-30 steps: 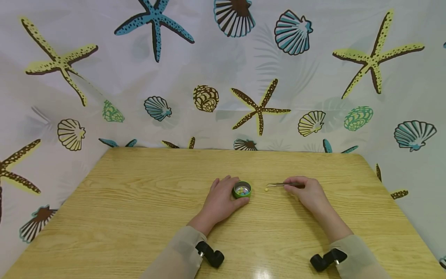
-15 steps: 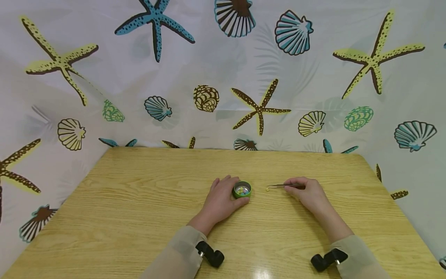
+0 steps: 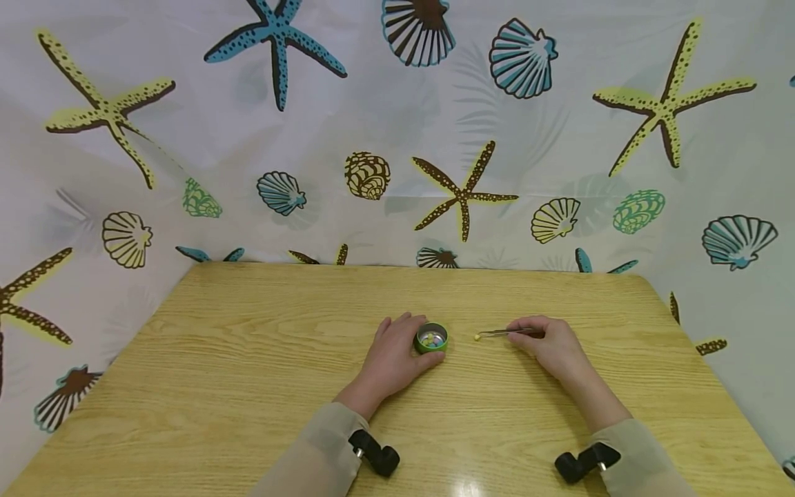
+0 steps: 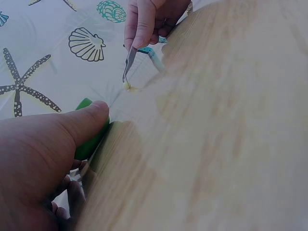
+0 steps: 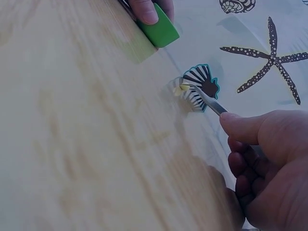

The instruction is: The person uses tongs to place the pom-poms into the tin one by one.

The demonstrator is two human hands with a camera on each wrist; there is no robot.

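Observation:
My left hand [image 3: 391, 353] holds a small round green tin [image 3: 432, 352] on the table, its thumb at the near side and fingers curving round the far left. Inside the tin lie several small beads [image 3: 430, 341] in yellow, pink and blue. To the right, my right hand [image 3: 555, 343] pinches bent-tipped metal tweezers [image 3: 499, 333] between thumb and fingers, pointing left. At their tips is a yellow bead [image 3: 477, 337], close over the table, a short way right of the tin. The left wrist view also shows the bead [image 4: 126, 86] right at the tweezer tips.
Both hands work over a wooden table [image 3: 279, 345]. Behind and beside it hangs a pale cloth [image 3: 348, 103] printed with shells and starfish. A black wrist mount [image 3: 375, 453] sits on the left sleeve, another mount [image 3: 586, 463] on the right one.
The tweezer tips have come down from just above the yellow bead onto it, and the bead has shifted very slightly right. The left hand and tin have stayed in place.

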